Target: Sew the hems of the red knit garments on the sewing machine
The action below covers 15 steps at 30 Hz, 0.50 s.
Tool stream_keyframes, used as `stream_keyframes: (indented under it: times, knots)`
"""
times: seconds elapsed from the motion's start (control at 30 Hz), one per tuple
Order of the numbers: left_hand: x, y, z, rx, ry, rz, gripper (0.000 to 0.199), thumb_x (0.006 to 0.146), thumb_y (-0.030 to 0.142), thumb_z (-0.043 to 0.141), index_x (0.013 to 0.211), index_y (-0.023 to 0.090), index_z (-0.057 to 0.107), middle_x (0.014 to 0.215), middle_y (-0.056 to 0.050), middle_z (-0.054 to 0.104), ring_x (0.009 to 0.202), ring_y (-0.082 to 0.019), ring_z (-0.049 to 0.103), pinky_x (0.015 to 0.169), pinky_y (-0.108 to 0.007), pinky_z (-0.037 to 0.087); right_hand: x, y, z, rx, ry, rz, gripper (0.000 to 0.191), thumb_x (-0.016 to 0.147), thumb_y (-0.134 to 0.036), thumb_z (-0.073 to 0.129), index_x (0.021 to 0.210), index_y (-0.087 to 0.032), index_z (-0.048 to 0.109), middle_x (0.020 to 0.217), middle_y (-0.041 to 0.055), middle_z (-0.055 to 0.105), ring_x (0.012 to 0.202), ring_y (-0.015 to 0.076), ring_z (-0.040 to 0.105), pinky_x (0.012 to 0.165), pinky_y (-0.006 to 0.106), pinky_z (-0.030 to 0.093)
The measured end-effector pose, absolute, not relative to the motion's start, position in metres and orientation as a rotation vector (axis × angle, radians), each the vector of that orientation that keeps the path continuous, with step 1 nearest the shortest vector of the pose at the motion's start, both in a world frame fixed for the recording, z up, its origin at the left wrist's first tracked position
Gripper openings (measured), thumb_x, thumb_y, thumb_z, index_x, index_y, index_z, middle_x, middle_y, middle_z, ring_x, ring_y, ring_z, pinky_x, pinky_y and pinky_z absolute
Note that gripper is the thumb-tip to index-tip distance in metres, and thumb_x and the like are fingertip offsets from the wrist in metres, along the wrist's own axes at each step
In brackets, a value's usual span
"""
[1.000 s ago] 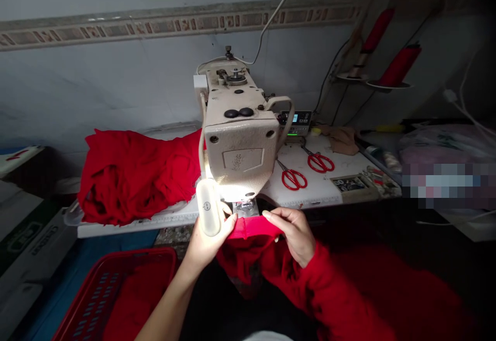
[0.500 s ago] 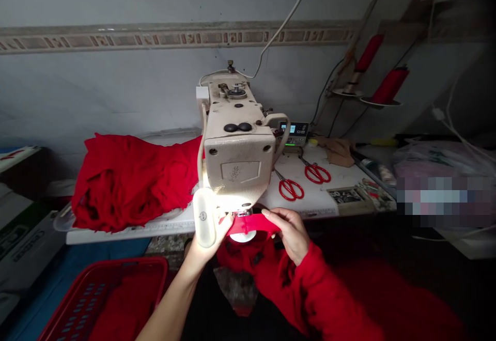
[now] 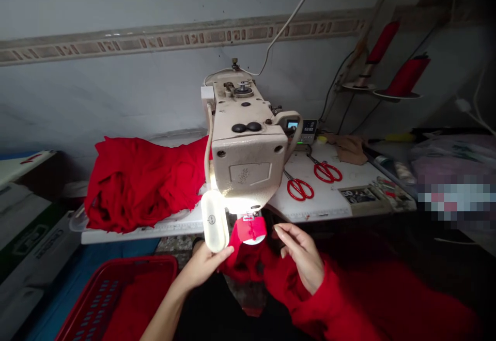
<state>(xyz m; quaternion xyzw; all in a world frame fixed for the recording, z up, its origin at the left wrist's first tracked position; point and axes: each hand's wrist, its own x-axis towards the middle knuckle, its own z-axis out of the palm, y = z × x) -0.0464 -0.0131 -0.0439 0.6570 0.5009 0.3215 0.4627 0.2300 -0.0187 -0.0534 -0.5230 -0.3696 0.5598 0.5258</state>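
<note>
A red garment (image 3: 238, 258) lies under the head of a cream sewing machine (image 3: 248, 170), its lit edge resting on the round white machine bed (image 3: 254, 240). My left hand (image 3: 205, 266) grips the garment at its left side, thumb on top and the other fingers partly hidden. The oval white lamp (image 3: 214, 222) covers part of that hand. To the right of the machine bed, my right hand (image 3: 304, 258) is off the fabric in the lit spot, with thumb and fingers apart and nothing seen between them. More red cloth hangs below both hands.
A heap of red fabric (image 3: 143, 181) sits left of the machine. Two red-handled scissors (image 3: 300, 189) and a control panel (image 3: 304, 130) are on the right. Red thread cones (image 3: 411, 76) stand behind. A red basket (image 3: 96, 279) is at lower left.
My right hand has let go of the red fabric and moved right and down. My left hand has slid down and back along the garment, which now hangs over the bed's left side.
</note>
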Motion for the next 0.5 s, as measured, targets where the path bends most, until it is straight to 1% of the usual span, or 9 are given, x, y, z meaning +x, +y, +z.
stream_keyframes:
  times: [0.07,0.13,0.17,0.23,0.3,0.37,0.43,0.47,0.5]
  knots:
    - [-0.057,-0.012,-0.038,1.5,1.252,0.782,0.041,0.091,0.054,0.067,0.08,0.015,0.07,0.064,-0.001,0.065,0.054,-0.013,0.054,0.049,-0.022,0.042,0.225,-0.028,-0.051,-1.233,-0.935,1.439,0.042,0.081,-0.054,0.08,0.089,-0.014,0.074,0.077,0.007,0.071,0.062,0.0158,0.064,0.041,0.019,0.039]
    - [-0.064,-0.006,-0.031,1.41,1.276,0.864,0.039,0.088,0.051,0.073,0.076,0.015,0.067,0.062,-0.002,0.065,0.054,-0.014,0.055,0.05,-0.022,0.043,0.216,-0.035,-0.047,-1.227,-1.003,1.548,0.044,0.079,-0.056,0.08,0.082,-0.013,0.073,0.068,0.0065,0.071,0.049,0.0124,0.059,0.038,0.019,0.034]
    - [-0.067,-0.003,-0.027,1.379,1.276,0.917,0.038,0.087,0.05,0.074,0.074,0.015,0.066,0.062,-0.002,0.066,0.055,-0.014,0.057,0.052,-0.023,0.045,0.211,-0.038,-0.046,-1.228,-1.03,1.585,0.044,0.078,-0.056,0.081,0.081,-0.012,0.073,0.066,0.0065,0.071,0.046,0.0112,0.058,0.038,0.019,0.034]
    - [-0.067,0.001,-0.024,1.338,1.249,0.991,0.036,0.086,0.047,0.076,0.071,0.017,0.063,0.061,-0.003,0.066,0.057,-0.016,0.061,0.055,-0.026,0.05,0.202,-0.04,-0.044,-1.232,-1.073,1.625,0.045,0.077,-0.056,0.081,0.08,-0.012,0.073,0.065,0.0074,0.073,0.047,0.0121,0.06,0.039,0.019,0.035]
    - [-0.062,-0.001,-0.026,1.305,1.231,1.022,0.035,0.085,0.046,0.077,0.071,0.018,0.062,0.057,-0.002,0.065,0.054,-0.017,0.061,0.055,-0.028,0.052,0.194,-0.041,-0.042,-1.23,-1.128,1.626,0.044,0.078,-0.055,0.08,0.082,-0.012,0.075,0.069,0.0094,0.075,0.056,0.0162,0.067,0.041,0.019,0.038]
    - [-0.053,-0.009,-0.032,1.254,1.239,0.995,0.034,0.085,0.047,0.077,0.074,0.018,0.063,0.056,0.0,0.065,0.051,-0.017,0.061,0.054,-0.028,0.052,0.189,-0.043,-0.039,-1.227,-1.201,1.581,0.041,0.079,-0.053,0.081,0.092,-0.014,0.079,0.081,0.0111,0.078,0.066,0.0179,0.069,0.045,0.02,0.042]
    - [-0.042,-0.022,-0.04,1.182,1.227,0.925,0.033,0.086,0.049,0.076,0.083,0.017,0.067,0.061,-0.001,0.068,0.053,-0.017,0.063,0.056,-0.028,0.052,0.187,-0.047,-0.033,-1.227,-1.282,1.527,0.043,0.077,-0.048,0.085,0.107,-0.018,0.08,0.099,0.0107,0.079,0.062,0.0138,0.065,0.047,0.022,0.042]
    - [-0.036,-0.03,-0.043,1.167,1.196,0.882,0.033,0.087,0.049,0.075,0.087,0.016,0.068,0.066,-0.002,0.07,0.057,-0.018,0.065,0.057,-0.028,0.053,0.186,-0.049,-0.029,-1.229,-1.322,1.491,0.044,0.076,-0.047,0.086,0.111,-0.02,0.079,0.104,0.0097,0.079,0.058,0.0116,0.062,0.048,0.022,0.042]
    - [-0.031,-0.037,-0.046,1.185,1.155,0.845,0.032,0.088,0.048,0.074,0.089,0.016,0.07,0.071,-0.003,0.072,0.062,-0.018,0.066,0.061,-0.029,0.053,0.185,-0.052,-0.025,-1.23,-1.358,1.445,0.042,0.077,-0.046,0.086,0.111,-0.021,0.08,0.104,0.0085,0.079,0.056,0.011,0.061,0.05,0.023,0.044]
